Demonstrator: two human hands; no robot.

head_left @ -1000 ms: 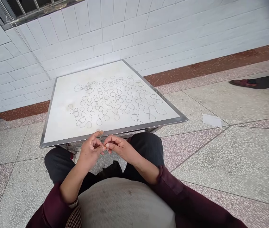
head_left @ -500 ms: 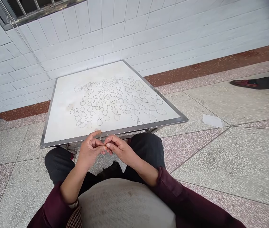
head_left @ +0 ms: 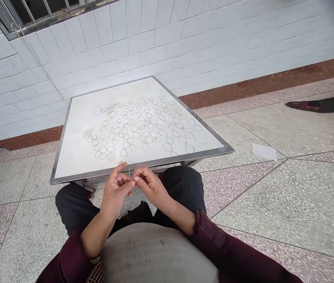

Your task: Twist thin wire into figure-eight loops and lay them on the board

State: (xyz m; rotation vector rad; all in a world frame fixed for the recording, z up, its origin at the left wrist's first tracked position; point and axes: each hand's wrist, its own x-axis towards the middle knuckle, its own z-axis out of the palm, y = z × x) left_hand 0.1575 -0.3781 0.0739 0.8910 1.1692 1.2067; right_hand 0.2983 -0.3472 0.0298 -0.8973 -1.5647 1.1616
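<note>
Just in front of the table's near edge, my left hand (head_left: pixel 116 185) and my right hand (head_left: pixel 150 184) meet, thumbs and fingertips pinched close together. Between them they hold a thin wire loop (head_left: pixel 129 169), its upper curve standing above the fingertips; its lower part is mostly hidden by the fingers. My left index finger points up and away from the pinch. On the white tabletop (head_left: pixel 80 157) lie several thin wires bent into figure-eight shapes (head_left: pixel 146 137), spread over the middle and right. A tangled heap of wire (head_left: pixel 108 109) sits at the back left.
A metal rim (head_left: pixel 143 166) edges the table, which stands by a white tiled wall (head_left: pixel 102 59). My knees (head_left: pixel 183 184) are under its near side. On the floor at right lies a white paper (head_left: pixel 264 151); another person's shoe (head_left: pixel 302 105) shows farther back.
My left hand and forearm have shifted slightly right and turned. The wire loop between my fingertips has moved a little right and up. The wires on the table lie as before.
</note>
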